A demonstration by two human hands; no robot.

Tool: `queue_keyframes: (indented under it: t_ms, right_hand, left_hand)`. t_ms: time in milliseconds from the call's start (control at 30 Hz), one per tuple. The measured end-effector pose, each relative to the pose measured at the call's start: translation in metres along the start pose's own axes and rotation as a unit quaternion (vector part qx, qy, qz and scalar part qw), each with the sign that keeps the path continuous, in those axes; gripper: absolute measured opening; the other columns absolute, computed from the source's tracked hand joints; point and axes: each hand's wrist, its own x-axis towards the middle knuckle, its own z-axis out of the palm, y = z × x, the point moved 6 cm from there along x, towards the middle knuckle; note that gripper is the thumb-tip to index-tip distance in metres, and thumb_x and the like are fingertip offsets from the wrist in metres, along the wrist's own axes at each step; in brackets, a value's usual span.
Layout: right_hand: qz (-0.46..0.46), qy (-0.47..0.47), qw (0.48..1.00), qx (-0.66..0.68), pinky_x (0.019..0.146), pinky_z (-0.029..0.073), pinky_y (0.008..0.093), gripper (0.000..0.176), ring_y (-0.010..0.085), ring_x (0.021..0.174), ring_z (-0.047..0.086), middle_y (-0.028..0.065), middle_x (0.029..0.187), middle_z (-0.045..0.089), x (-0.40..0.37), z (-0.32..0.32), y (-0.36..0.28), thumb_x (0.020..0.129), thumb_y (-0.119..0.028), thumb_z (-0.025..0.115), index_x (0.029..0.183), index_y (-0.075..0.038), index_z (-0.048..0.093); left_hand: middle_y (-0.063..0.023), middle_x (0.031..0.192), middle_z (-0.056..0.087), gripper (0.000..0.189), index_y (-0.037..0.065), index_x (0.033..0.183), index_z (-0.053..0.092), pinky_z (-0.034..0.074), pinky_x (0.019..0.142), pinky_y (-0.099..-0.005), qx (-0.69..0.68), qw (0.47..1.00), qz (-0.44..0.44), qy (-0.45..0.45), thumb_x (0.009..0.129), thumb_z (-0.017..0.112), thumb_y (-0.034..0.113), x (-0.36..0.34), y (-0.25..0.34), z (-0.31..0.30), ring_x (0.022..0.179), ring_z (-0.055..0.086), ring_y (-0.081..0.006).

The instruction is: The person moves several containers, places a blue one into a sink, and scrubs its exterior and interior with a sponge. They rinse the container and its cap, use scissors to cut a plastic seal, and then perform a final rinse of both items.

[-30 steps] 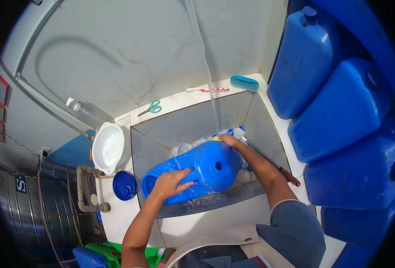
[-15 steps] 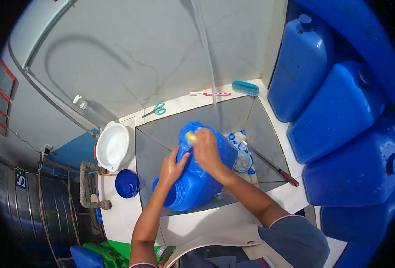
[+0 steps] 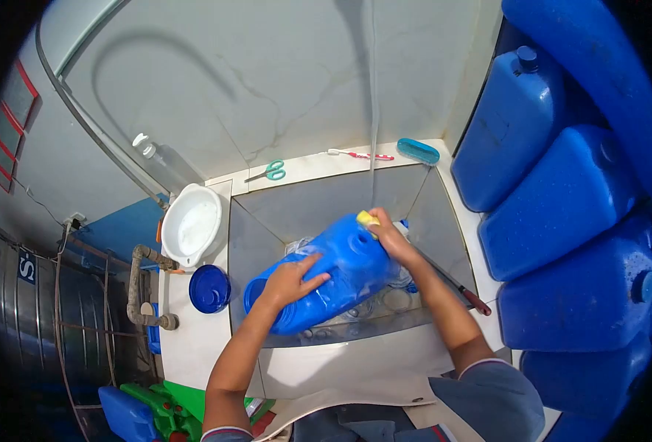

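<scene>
A blue plastic jug (image 3: 340, 287) lies tilted on its side over the grey sink basin, its wide round mouth toward the lower left. My left hand (image 3: 293, 281) rests on its upper side, fingers spread. At the jug's upper right end, my right hand (image 3: 388, 234) grips a yellow sponge (image 3: 367, 219) against the shoulder, beside a small round opening. Below and behind the jug, clear plastic pieces lie in the basin, partly hidden. A thin stream of water (image 3: 373, 132) runs down behind the jug. On the left ledge lies a round blue lid (image 3: 209, 289).
A white basin (image 3: 192, 225) with suds stands left, near a clear pump bottle (image 3: 165, 163). Scissors (image 3: 267, 172), a toothbrush (image 3: 360, 155) and a teal brush (image 3: 418, 152) lie on the back ledge. A dark-handled tool (image 3: 458, 289) leans at right. Several large blue containers (image 3: 562, 214) line the right.
The jug has turned, its far end swinging right. My left hand has gone from a grip near the handle to lying spread on its side. My right hand moved right with the sponge.
</scene>
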Motion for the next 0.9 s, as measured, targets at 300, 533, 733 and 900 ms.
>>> queue_keyframes:
  t_ms: [300,533,733,900]
  right_hand:
    - [-0.188,-0.461,0.854,-0.151,0.106,0.025,0.0413,0.027,0.0256,0.127,0.038,0.0077,0.124,0.055,-0.006,0.073,-0.033,0.085,-0.019,0.055,0.107,-0.008,0.065]
    - [-0.245,-0.485,0.721,-0.43,0.103,0.031,0.0428,0.028,0.0277,0.123,0.043,0.0102,0.122,0.055,-0.058,0.148,-0.035,0.078,-0.016,0.057,0.104,-0.009,0.065]
    - [-0.318,-0.383,0.723,-0.479,0.095,0.038,0.0411,0.027,0.0276,0.113,0.049,0.0109,0.113,0.057,-0.072,0.162,-0.028,0.079,-0.012,0.056,0.105,-0.006,0.061]
    - [-0.271,0.021,0.91,-0.314,0.103,0.031,0.0422,0.026,0.0285,0.118,0.045,0.0089,0.118,0.054,-0.069,0.09,0.022,0.083,-0.012,0.054,0.108,-0.006,0.059]
  left_hand:
    - [-0.0156,0.131,0.041,0.035,0.012,0.109,0.058,0.017,0.107,-0.0472,0.284,0.949,0.081,0.112,0.087,0.051,0.038,-0.001,0.013,-0.013,0.129,0.028,-0.0345]
    - [-0.0258,0.142,0.021,0.089,-0.004,0.139,0.017,0.015,0.108,-0.0462,-0.013,0.947,-0.284,0.15,0.078,0.06,0.044,-0.007,-0.051,0.013,0.132,0.017,-0.0409]
    - [-0.0264,0.11,0.053,0.043,-0.001,0.107,0.055,0.042,0.087,-0.0447,0.013,0.96,-0.206,0.191,0.08,0.062,0.031,-0.015,-0.071,-0.007,0.104,0.052,-0.0358]
    - [-0.0189,0.078,0.062,0.031,-0.001,0.096,0.054,0.048,0.066,-0.0406,-0.13,0.921,-0.313,0.19,0.079,0.064,0.024,-0.048,-0.085,-0.002,0.071,0.062,-0.031]
